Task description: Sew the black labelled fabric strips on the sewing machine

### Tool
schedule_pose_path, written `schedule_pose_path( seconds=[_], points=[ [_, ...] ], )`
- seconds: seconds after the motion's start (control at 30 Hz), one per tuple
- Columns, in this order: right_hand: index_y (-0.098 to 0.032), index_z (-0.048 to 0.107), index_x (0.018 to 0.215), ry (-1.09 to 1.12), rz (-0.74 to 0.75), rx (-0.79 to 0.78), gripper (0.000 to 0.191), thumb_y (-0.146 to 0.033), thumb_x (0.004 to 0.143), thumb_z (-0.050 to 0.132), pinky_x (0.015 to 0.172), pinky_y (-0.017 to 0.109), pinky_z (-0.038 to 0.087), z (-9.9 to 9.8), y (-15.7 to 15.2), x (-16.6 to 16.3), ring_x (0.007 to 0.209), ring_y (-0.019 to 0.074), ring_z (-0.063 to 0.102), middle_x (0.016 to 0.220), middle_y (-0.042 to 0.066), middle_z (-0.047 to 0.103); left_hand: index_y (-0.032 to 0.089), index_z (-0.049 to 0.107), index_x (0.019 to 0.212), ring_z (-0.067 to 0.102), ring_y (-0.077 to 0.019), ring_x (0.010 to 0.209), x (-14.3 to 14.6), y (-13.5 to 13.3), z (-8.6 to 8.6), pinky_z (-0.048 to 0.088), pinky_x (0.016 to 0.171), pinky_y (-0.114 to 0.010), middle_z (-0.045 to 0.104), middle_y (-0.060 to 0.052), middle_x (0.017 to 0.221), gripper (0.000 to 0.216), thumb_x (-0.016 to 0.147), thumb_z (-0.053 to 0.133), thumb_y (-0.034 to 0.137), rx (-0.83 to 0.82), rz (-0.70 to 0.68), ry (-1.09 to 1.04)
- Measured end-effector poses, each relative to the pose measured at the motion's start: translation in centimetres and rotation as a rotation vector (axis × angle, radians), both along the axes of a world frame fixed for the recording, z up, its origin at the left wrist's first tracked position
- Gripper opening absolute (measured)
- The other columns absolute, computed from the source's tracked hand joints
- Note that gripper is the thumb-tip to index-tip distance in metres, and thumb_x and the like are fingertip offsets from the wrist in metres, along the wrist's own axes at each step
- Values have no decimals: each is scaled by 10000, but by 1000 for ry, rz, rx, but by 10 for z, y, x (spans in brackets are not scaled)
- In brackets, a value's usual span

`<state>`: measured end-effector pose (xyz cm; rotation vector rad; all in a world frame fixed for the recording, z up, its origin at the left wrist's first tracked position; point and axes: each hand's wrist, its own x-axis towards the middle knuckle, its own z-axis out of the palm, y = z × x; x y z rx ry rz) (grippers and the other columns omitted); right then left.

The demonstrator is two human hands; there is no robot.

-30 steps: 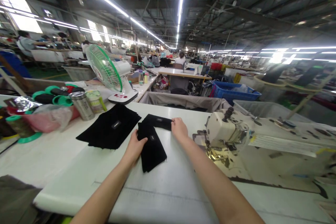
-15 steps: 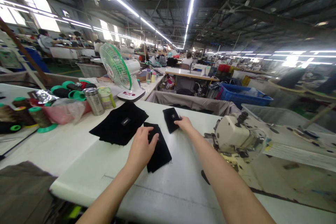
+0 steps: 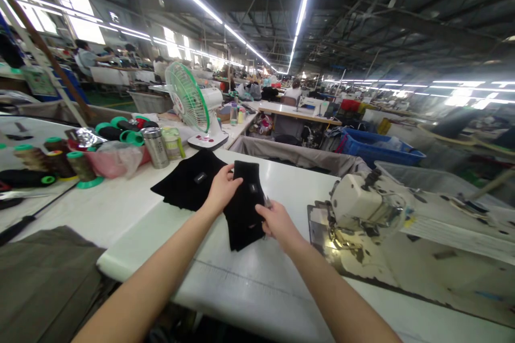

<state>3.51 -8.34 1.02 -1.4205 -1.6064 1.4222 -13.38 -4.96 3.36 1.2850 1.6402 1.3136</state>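
Note:
A small black fabric piece (image 3: 250, 174) with a small label is held between my hands, over another stack of black pieces (image 3: 241, 233) on the white table. My left hand (image 3: 226, 186) pinches its left edge between thumb and fingers. At its lower right edge my right hand (image 3: 277, 221) is closed, thumb on the cloth. A small pointed metal tool (image 3: 267, 202), perhaps thread snips, sticks out of the right hand; most of it is hidden. Left of my hands lies a pile of larger black fabric pieces (image 3: 185, 182), the top one bearing a label.
A sewing machine (image 3: 362, 203) stands at right. Along the left are thread spools (image 3: 82, 169), a pink basket (image 3: 110, 163), a steel cup (image 3: 156, 147) and a green-rimmed fan (image 3: 189, 97). A cloth-lined bin (image 3: 298, 153) borders the table's far side. Other people sit farther off.
My right hand has brought the small labelled piece left and nearer, over the stack. My left hand has shifted up from that stack and now grips the piece's left edge.

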Motion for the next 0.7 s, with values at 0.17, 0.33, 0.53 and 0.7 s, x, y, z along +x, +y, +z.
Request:
schedule_pose_path(
  seconds=[0.17, 0.33, 0.53, 0.7],
  points=[
    [-149, 635, 866, -248, -6, 105, 191, -321, 927, 690, 632, 276, 482, -22, -6, 3, 665, 163, 635, 735, 18, 648, 116, 620, 1252, 600, -353, 1221, -10, -17, -18, 420, 1097, -443, 690, -158, 1167, 554, 710, 726, 145, -44, 71, 369],
    [-169, 633, 1147, -363, -65, 330, 269, -332, 933, 647, 833, 320, 447, -26, -13, 13, 1019, 264, 659, 1096, 115, 676, 106, 639, 1119, 554, -406, 1269, -14, -43, -29, 418, 1051, -483, 651, -235, 1228, 385, 888, 595, 412, -146, 116, 582],
    [-201, 718, 1057, -371, 73, 413, 180, -252, 891, 671, 823, 304, 455, -36, -33, 0, 963, 242, 674, 1117, 75, 652, 170, 641, 846, 718, -329, 892, -24, -39, -35, 513, 725, -349, 746, -137, 904, 373, 777, 695, 534, -341, -6, 606],
    [-202, 732, 1027, -340, 65, 402, 166, -223, 883, 654, 831, 312, 462, -40, -45, -2, 961, 246, 680, 1080, 75, 661, 179, 613, 842, 711, -292, 874, -15, -34, -33, 504, 682, -311, 739, -96, 898, 319, 676, 801, 376, -336, -55, 585]
  ],
)
